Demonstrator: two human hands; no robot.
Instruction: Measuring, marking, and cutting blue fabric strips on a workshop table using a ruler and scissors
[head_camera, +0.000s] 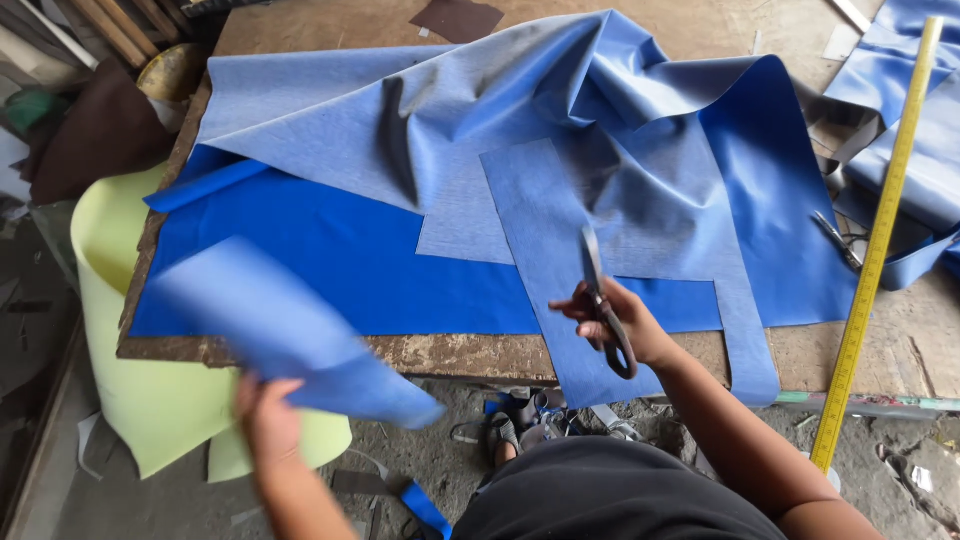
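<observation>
- Head view: the left hand grips a cut blue fabric piece, blurred, held off the near-left edge of the wooden table.
- The right hand is closed through the scissors handles; the blades are shut and point away over the blue vinyl sheet.
- A yellow measuring stick lies at the right.

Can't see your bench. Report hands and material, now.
Right hand grips scissors, blades shut. Left hand holds cut blue strip. Blue sheet draped across table.
</observation>
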